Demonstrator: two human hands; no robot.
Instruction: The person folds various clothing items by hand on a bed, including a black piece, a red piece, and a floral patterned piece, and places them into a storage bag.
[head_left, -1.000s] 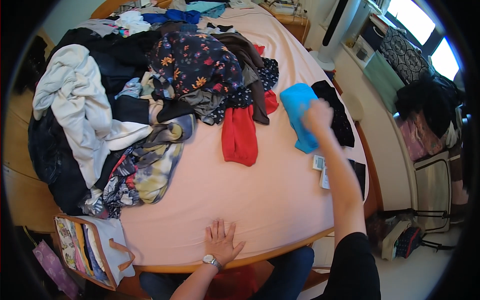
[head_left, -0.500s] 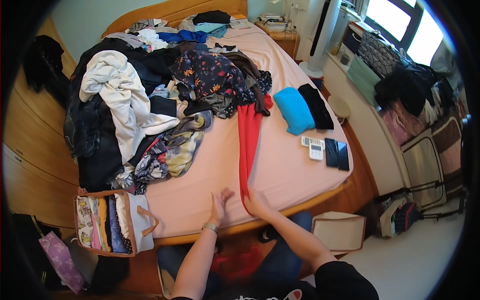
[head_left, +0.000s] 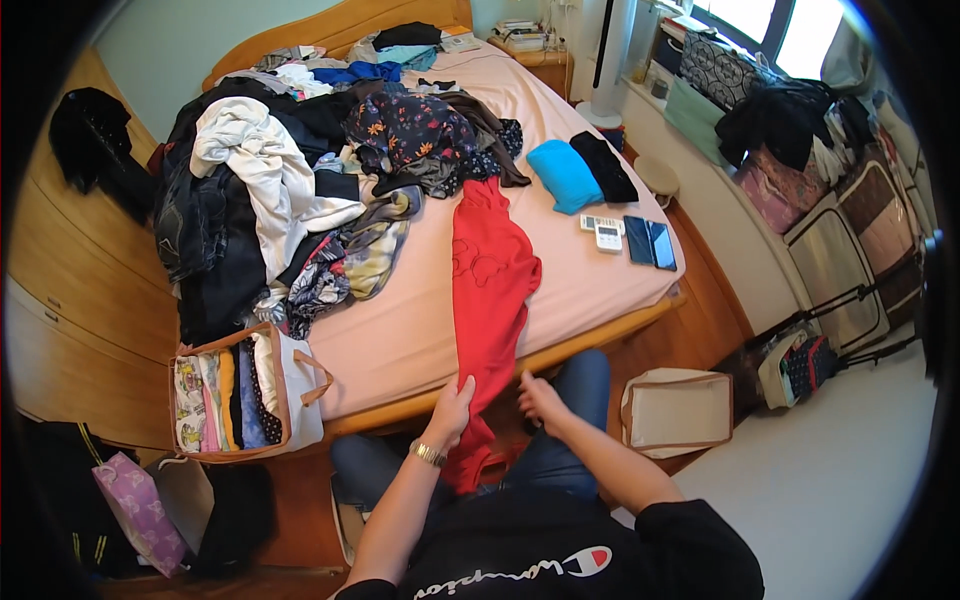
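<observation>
A long red garment (head_left: 490,265) with a stitched outline design lies stretched over the bed's front edge. Its far end touches the heap of clothes, while the near end hangs down toward my lap. My left hand (head_left: 453,408), a gold watch on its wrist, grips the garment just past the bed's edge. To the right of the cloth and apart from it, my right hand (head_left: 543,402) has loosely bent fingers, thumb apart, and nothing visible in it. A dark flowered garment (head_left: 410,130) and a white garment (head_left: 265,180) lie on the heap.
At the bed's left corner stands a fabric box (head_left: 300,400) of folded clothes. Another pale box (head_left: 680,412) sits on the floor at right. Folded blue (head_left: 563,175) and black cloths (head_left: 603,165), a white timer (head_left: 608,237) and a dark phone (head_left: 651,243) rest on the bed.
The red garment has been pulled toward me and spread wider. My left hand has taken hold of it; my right hand has let go and moved to the right. The view has shifted.
</observation>
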